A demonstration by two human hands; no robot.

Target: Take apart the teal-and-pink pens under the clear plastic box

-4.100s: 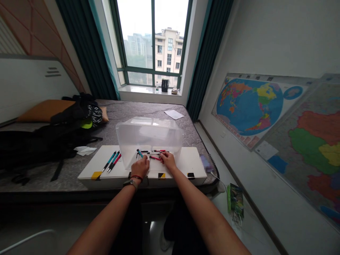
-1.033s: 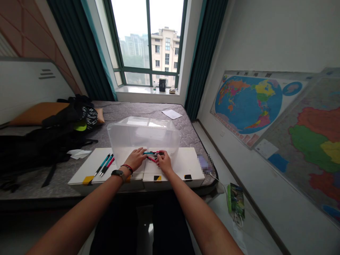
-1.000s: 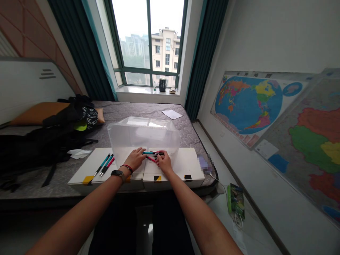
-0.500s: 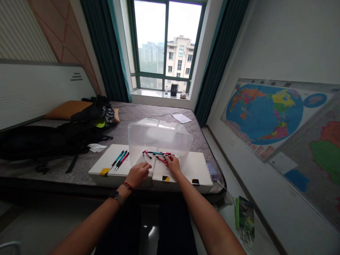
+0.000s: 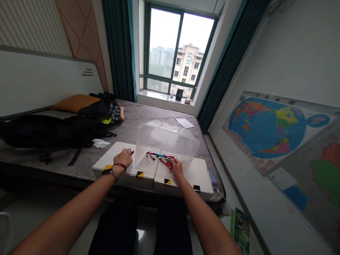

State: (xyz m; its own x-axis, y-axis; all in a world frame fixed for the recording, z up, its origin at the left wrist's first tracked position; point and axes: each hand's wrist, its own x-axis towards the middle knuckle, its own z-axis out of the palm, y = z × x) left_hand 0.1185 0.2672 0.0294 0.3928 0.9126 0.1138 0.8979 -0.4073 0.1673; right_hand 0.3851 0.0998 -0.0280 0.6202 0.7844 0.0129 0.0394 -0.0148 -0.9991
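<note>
My left hand [image 5: 123, 158] is closed over the left part of a white box [image 5: 108, 156]. The red and black end of a pen [image 5: 132, 153] shows beside its fingers; the rest is hidden beneath them. My right hand [image 5: 176, 167] reaches into the mouth of a clear plastic bin [image 5: 167, 138] lying on its side. Its fingertips pinch at a pen among several loose pens [image 5: 159, 155] in red, teal, black and white. Parts of that pile are covered by the fingers.
A second white box [image 5: 195, 170] adjoins the first on the mattress [image 5: 130, 109]. Crumpled tissue [image 5: 101, 143] and a black bag [image 5: 53, 131] lie at the left. White paper [image 5: 185, 123] lies behind the bin. A blurred device [image 5: 214, 179] with a cable is at the right edge.
My left hand has moved left from the bin's front to the row of pens on the white box, covering them. My right hand stays by the pile. The view has tilted slightly.
</note>
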